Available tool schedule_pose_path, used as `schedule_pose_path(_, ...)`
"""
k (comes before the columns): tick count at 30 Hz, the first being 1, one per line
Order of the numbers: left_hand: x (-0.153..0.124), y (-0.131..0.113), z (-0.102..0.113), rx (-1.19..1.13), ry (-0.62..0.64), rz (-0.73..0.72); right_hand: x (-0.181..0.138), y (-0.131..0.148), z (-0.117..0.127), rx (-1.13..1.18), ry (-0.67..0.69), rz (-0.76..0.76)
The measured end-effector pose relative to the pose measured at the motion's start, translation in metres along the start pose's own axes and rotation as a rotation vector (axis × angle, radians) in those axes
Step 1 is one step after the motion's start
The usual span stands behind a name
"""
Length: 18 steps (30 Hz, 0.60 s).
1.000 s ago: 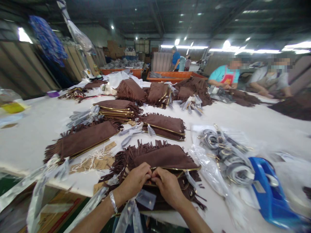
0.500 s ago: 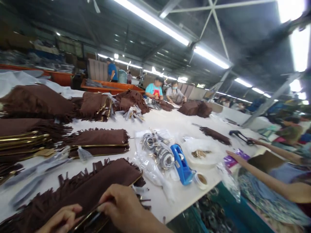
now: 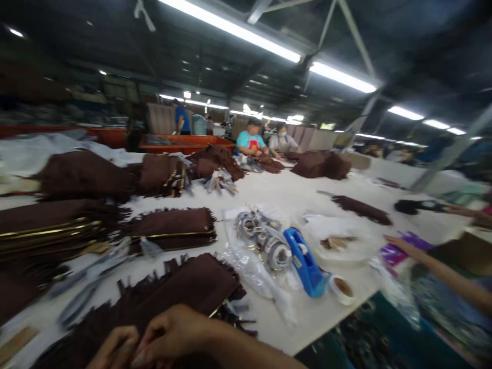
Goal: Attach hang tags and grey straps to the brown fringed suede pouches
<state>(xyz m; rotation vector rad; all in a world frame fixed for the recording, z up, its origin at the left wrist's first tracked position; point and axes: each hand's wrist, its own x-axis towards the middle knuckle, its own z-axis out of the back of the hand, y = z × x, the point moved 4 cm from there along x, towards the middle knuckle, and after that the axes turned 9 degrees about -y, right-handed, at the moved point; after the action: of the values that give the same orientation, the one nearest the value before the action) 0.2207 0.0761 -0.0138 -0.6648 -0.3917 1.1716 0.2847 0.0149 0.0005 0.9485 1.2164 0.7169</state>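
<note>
Brown pouch (image 3: 192, 282) lies just beyond your left hand (image 3: 115, 349) and right hand (image 3: 175, 332), likely for easy reach; fingers curled in, too blurred to tell closure or grip.

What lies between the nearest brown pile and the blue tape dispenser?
In the head view, clear plastic and coiled grey straps lie between the pile and dispenser.

Dark ceiling (image 3: 123, 46), lit tube lights (image 3: 342, 77), white table (image 3: 265, 190).
</note>
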Motion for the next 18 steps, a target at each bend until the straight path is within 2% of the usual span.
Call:
schedule_pose_path(2,-0.004,0.025,0.029,-0.069,0.018,-0.017,-0.003,-0.004,-0.001,0.135,-0.042,0.003)
schedule_pose_path(4,-0.011,0.034,0.046,-0.259,0.16,-0.108,-0.006,-0.007,0.004,0.177,-0.074,0.098)
schedule_pose_path(6,-0.018,0.033,0.054,-0.476,0.31,-0.193,-0.01,-0.011,0.009,0.152,-0.083,0.122)
schedule_pose_path(9,-0.02,0.033,0.056,-0.589,0.332,-0.162,-0.022,-0.013,0.015,0.075,-0.118,0.182)
schedule_pose_path(14,-0.022,0.037,0.048,-0.701,0.373,-0.103,-0.066,-0.013,0.033,-0.19,-0.394,0.395)
schedule_pose_path(18,-0.022,0.039,0.047,-0.741,0.37,-0.138,-0.104,-0.032,0.042,-0.428,-0.543,0.505)
